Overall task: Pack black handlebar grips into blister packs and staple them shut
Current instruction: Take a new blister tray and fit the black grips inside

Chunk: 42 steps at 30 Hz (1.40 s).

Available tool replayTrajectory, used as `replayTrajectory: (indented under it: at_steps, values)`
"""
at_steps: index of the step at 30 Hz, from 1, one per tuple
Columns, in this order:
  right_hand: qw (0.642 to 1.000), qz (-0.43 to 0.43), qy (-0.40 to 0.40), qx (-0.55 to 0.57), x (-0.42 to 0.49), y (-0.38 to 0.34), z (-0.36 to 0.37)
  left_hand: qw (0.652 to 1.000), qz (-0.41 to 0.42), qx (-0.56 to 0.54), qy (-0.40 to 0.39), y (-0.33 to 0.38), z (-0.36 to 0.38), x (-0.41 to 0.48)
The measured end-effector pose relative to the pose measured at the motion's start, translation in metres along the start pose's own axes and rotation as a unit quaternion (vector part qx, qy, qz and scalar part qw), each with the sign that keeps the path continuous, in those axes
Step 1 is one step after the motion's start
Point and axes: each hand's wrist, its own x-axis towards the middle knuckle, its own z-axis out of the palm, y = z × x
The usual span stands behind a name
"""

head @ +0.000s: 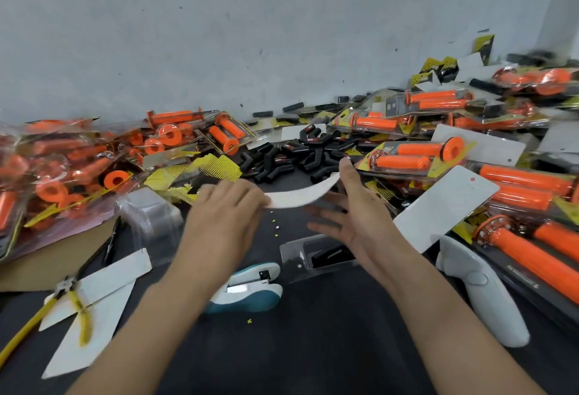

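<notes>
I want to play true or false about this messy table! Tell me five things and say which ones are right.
1. The white card between the two hands is bent into a curve. True.
2. The stapler is in the right hand. False: it lies on the table, and the right hand is open against the card's end.
3. The clear blister pack under the right hand has something black in it. True.
4. The loose pile of grips behind the hands is orange. False: those are black. The orange ones sit in packs at the sides.
5. Yellow-handled pliers lie on the left. True.
</notes>
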Motion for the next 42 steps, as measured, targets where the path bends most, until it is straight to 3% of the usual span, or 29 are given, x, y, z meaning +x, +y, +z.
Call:
replayTrajectory:
  at_steps: [3,9,14,15,17,19,21,22,24,28,42]
  values:
    - [0.999,-0.007,0.015,0.049,-0.004,-0.003,-0.002,0.999,0.012,-0.008,-0.033,0.018,0.002,-0.015]
    - [0.998,-0.032,-0.023,-0.054,-0.007,0.006,-0.012,0.974,-0.086,-0.139,-0.157,0.025,0.000,-0.025]
    - [0.996,-0.051,-0.036,-0.066,-0.011,0.010,-0.007,0.939,-0.154,-0.253,-0.176,0.018,-0.004,-0.025]
    - [0.991,-0.074,-0.018,-0.112,-0.011,0.012,-0.010,0.932,-0.161,-0.270,-0.178,0.012,-0.006,-0.026]
    - [0.935,-0.150,0.028,-0.319,-0.011,0.020,-0.019,0.910,-0.183,-0.312,-0.201,-0.003,-0.012,-0.030]
    - [0.812,-0.197,0.020,-0.550,-0.014,0.032,-0.025,0.887,-0.186,-0.349,-0.239,-0.017,-0.018,-0.034]
    - [0.699,-0.186,-0.016,-0.690,-0.015,0.046,-0.029,0.875,-0.175,-0.361,-0.272,-0.026,-0.022,-0.036]
    - [0.662,-0.175,-0.021,-0.728,-0.014,0.052,-0.031,0.869,-0.169,-0.362,-0.291,-0.028,-0.022,-0.035]
    - [0.631,-0.166,-0.009,-0.757,-0.009,0.058,-0.038,0.862,-0.157,-0.350,-0.330,-0.029,-0.020,-0.029]
    - [0.645,-0.176,0.024,-0.743,0.001,0.058,-0.049,0.870,-0.145,-0.305,-0.358,-0.027,-0.010,-0.013]
    - [0.658,-0.183,0.006,-0.730,0.003,0.059,-0.054,0.912,-0.076,-0.184,-0.358,-0.027,0.015,-0.008]
